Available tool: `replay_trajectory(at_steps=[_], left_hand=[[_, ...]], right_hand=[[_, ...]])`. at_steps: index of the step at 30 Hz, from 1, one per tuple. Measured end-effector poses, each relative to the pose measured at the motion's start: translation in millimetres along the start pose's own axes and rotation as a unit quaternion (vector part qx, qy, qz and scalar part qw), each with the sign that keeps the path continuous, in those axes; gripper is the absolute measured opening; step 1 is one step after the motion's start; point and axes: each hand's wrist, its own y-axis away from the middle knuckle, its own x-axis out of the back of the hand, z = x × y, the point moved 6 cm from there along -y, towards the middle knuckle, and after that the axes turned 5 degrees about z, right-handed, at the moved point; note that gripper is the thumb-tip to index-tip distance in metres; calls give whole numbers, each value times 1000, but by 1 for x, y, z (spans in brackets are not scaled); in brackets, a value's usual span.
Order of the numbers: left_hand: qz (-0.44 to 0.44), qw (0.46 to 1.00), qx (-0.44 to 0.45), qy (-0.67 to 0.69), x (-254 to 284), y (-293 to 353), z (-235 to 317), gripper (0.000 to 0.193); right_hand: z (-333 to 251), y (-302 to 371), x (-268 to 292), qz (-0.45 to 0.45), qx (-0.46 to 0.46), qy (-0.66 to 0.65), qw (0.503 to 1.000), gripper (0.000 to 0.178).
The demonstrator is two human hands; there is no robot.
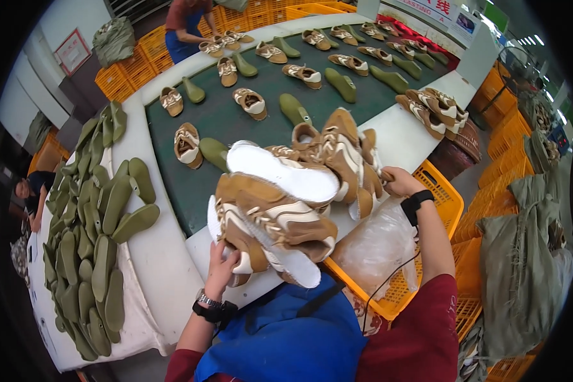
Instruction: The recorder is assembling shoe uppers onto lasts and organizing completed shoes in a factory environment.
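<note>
Several tan-and-white shoes are sitting bundled in your arms as one armful, carried above the near edge of the worktop and in front of your chest, with the white soles of the nearest ones facing up toward you. You are propping the bundle from two ends: your left hand is pressing up under the lower left of it, fingers curled and clamped against the lowest shoe, while your right hand is gripping the far right end, fingers closed on a shoe there, though the shoes hide the fingertips. The armful's long axis is running from lower left to upper right, between your two hands, so neither hand is clearly nearer its middle. Just beyond it, the green belt is carrying single shoes paired with green lasts. Off to your left a heap of green lasts is lying on the worktop, and to your right an orange crate is holding a clear plastic bag.
</note>
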Motion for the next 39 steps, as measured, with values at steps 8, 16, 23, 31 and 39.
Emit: replay_trajectory(at_steps=[8,16,23,31,39], left_hand=[[-41,996,73,5,-1,2,-8,59],[27,995,79,-55,66,5,2,70],[-46,992,-29,-113,38,-8,28,82],[-6,968,-141,-209,8,-5,37,83],[-62,886,-347,-302,-35,-61,126,88]], right_hand=[[51,-1,12,13,-80,26,996,62],[-45,-15,51,84,22,173,981,66],[-193,-105,-25,-171,137,9,976,48],[-180,-125,-97,-190,170,72,964,65],[-185,-77,-99,-249,119,139,951,49]])
